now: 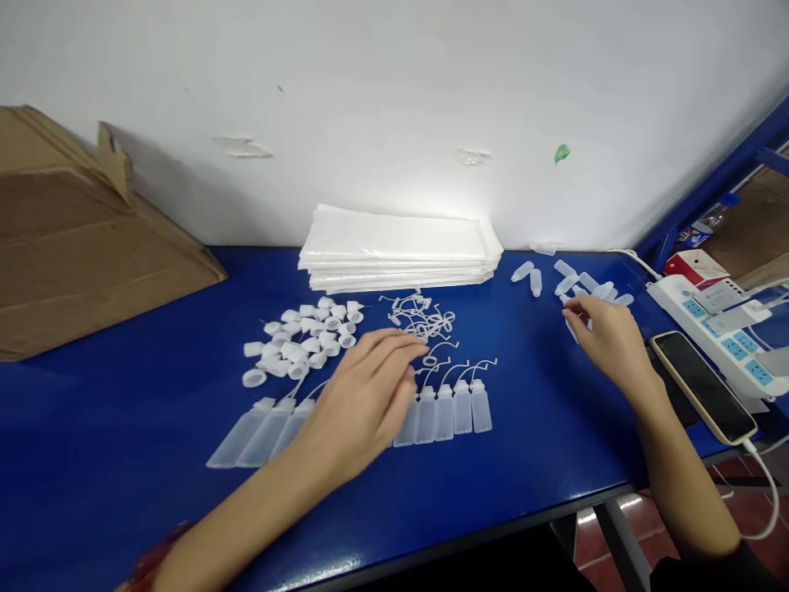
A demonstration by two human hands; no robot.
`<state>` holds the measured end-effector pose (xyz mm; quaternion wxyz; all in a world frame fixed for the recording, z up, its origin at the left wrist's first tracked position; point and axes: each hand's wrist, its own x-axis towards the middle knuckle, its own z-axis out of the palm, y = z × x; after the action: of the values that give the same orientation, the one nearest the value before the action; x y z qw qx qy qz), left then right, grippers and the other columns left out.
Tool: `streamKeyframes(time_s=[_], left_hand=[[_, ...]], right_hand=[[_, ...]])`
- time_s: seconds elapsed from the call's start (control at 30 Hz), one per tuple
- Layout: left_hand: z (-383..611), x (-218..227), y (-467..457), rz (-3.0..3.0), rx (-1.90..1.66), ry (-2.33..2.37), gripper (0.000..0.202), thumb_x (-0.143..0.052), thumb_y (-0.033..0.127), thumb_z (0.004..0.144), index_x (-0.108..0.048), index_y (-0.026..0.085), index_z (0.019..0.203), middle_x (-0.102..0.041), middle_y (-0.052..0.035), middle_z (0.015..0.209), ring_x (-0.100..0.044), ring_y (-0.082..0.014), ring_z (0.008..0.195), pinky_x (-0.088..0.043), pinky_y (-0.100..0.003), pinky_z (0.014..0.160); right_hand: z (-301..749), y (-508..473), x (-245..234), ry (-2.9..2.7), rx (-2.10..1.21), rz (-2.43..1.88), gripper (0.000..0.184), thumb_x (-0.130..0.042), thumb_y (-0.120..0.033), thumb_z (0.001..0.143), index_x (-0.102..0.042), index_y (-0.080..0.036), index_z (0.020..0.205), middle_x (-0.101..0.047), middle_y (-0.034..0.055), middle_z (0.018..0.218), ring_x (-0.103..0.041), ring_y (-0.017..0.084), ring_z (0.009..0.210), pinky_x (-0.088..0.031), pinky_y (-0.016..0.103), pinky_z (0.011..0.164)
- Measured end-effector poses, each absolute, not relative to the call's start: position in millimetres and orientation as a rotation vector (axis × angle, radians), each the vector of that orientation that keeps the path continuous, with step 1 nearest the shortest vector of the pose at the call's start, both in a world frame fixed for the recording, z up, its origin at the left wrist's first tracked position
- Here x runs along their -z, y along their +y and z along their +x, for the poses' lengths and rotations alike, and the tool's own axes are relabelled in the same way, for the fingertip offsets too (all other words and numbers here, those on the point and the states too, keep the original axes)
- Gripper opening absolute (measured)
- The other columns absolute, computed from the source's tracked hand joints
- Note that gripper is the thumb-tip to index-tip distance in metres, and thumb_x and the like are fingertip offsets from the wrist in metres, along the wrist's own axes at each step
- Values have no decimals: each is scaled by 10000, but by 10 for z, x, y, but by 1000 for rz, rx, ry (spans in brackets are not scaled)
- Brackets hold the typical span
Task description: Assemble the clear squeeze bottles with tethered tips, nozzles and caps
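My left hand hovers over the middle of a row of clear, flat-sided squeeze bottles. Its fingers are stretched and slightly curved, the thumb is apart from them, and no object shows in it. Thin white tubes with bent ends rise from the necks of the right-hand bottles; larger bottles lie at the row's left end, and the hand hides those between. At the right, my right hand pinches a small translucent bottle at a pile of similar small bottles.
White caps, some with thin needle tips, lie heaped left of a tangle of white strap-like tubes. A stack of white plastic sleeves stands by the wall. A cardboard box is left; a phone and power strip are right.
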<state>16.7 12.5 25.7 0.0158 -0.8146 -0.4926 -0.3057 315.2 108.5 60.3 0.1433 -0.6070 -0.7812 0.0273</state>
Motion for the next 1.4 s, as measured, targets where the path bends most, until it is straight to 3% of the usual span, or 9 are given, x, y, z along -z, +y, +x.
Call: streamKeyframes(time_s=[0.13, 0.37, 0.53, 0.73, 0.93, 1.03, 1.27, 1.4], left_hand=[[16, -248, 202, -2641, 877, -1448, 309, -386, 109, 932, -653, 185, 1068, -707, -63, 1055, -609, -248, 1057, -560, -437, 871], [39, -147, 189, -2716, 707, -1368, 381, -396, 39, 885, -659, 158, 1133, -696, -88, 1157, -582, -273, 1151, -557, -464, 918], [58, -147, 188, -2617, 865, -1424, 400, -393, 40, 909, -586, 144, 1243, -668, -113, 1183, -579, -283, 1137, -550, -484, 921], [122, -264, 181, -2472, 1034, -1466, 310, -468, 116, 946, -576, 156, 1233, -651, -118, 1166, -617, -268, 1071, -552, -440, 890], [163, -317, 160, -2397, 1134, -1445, 206, -507, 104, 943, -614, 174, 1104, -676, -78, 1033, -660, -213, 943, -573, -373, 822], [186, -323, 138, -2375, 1210, -1438, 134, -555, 117, 931, -615, 171, 1039, -672, -67, 984, -667, -196, 906, -589, -341, 768], [326, -345, 43, -2501, 1398, -1452, 87, -574, 104, 922, -604, 185, 920, -664, -29, 900, -678, -127, 795, -548, -181, 533], [402, -362, -8, -2519, 1512, -1462, 106, -565, 102, 924, -601, 199, 900, -679, 3, 819, -680, -119, 735, -580, -223, 615]], right_hand=[[3227, 1121, -638, -2282, -48, -1889, 164, -539, -213, 910, -682, -176, 983, -755, 93, 942, -688, 280, 862, -441, 336, 688], [3292, 1099, -673, -2294, 152, -2081, 235, -469, -221, 932, -686, -185, 1014, -753, 114, 953, -685, 293, 815, -377, 326, 589], [3334, 1102, -650, -2354, 225, -2105, 268, -420, -203, 938, -681, -158, 901, -720, 138, 793, -675, 273, 729, -377, 323, 578], [3271, 1103, -599, -2383, 115, -2123, 194, -558, -321, 925, -637, -162, 1002, -724, 141, 971, -686, 324, 879, -425, 341, 617], [3149, 1066, -548, -2485, 115, -2087, 172, -566, -219, 899, -592, -139, 1049, -710, 157, 1006, -688, 335, 903, -428, 336, 619], [3070, 1014, -560, -2423, -54, -1942, 180, -579, -202, 860, -604, -147, 1030, -714, 119, 922, -680, 286, 824, -438, 328, 624], [2731, 660, -600, -2184, -1014, -1017, 150, -650, -287, 864, -646, -196, 983, -716, 34, 931, -637, 150, 766, -510, 271, 661], [2566, 496, -547, -2173, -1233, -817, 139, -646, -239, 877, -648, -207, 1012, -725, 29, 969, -654, 146, 801, -534, 277, 696]])
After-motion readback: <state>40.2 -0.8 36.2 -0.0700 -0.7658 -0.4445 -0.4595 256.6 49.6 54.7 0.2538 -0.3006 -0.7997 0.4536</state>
